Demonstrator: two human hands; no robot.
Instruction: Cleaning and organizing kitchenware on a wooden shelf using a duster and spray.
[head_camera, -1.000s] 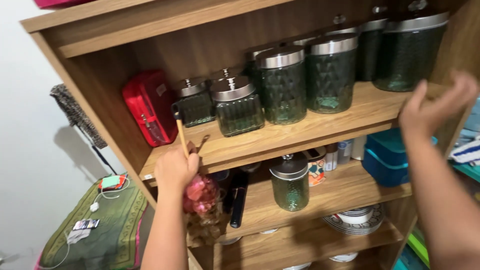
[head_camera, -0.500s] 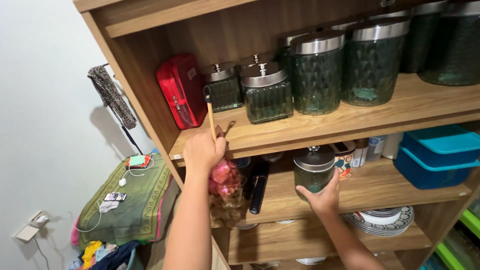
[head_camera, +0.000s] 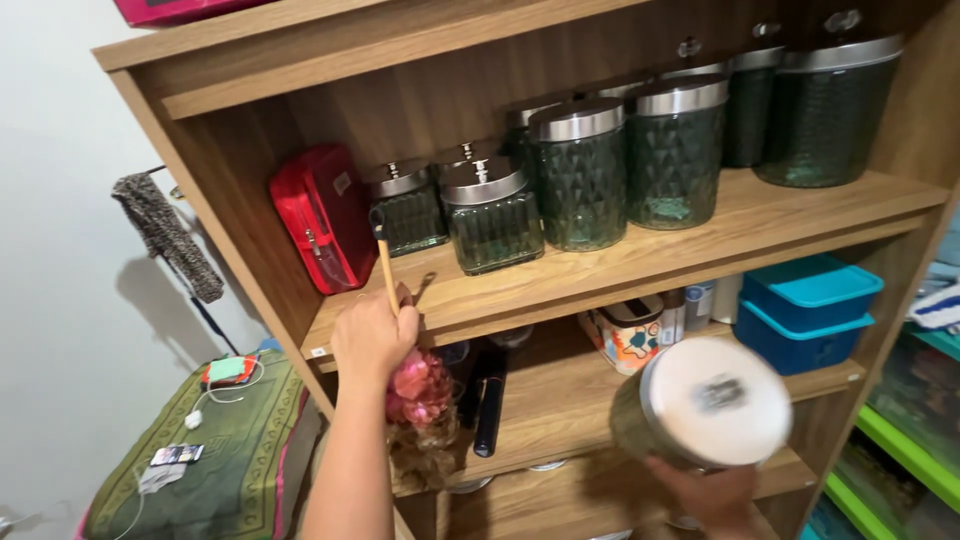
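- Gripping a feather duster (head_camera: 415, 400) by its wooden handle, the left hand (head_camera: 372, 338) is closed tight at the front edge of the wooden shelf (head_camera: 640, 262).
- Right hand (head_camera: 715, 492), fingers wrapped underneath, holds a green glass jar (head_camera: 700, 402), blurred, in front of the lower shelves.

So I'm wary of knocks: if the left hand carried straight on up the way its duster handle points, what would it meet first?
Probably the small green glass jar beside the red pouch, though depth is unclear; the left hand sits below the shelf edge.
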